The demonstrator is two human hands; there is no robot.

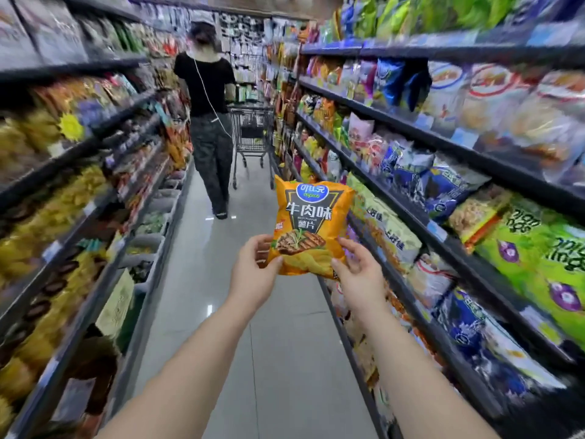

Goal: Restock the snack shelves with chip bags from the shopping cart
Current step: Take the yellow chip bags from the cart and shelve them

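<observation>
An orange chip bag (311,217) with a blue logo and a grilled-meat picture is held upright in front of me over the aisle. My left hand (253,274) grips its lower left corner. My right hand (357,274) grips its lower right corner. A metal shopping cart (251,134) stands far down the aisle, against the right-hand shelves. The snack shelves (443,223) on my right are packed with blue, green and yellow chip bags.
A person in a black top and dark patterned trousers (209,122) stands in the aisle beside the cart, back turned. Shelves of snacks (79,185) line the left side too. The grey tiled floor (253,343) runs between both shelf rows.
</observation>
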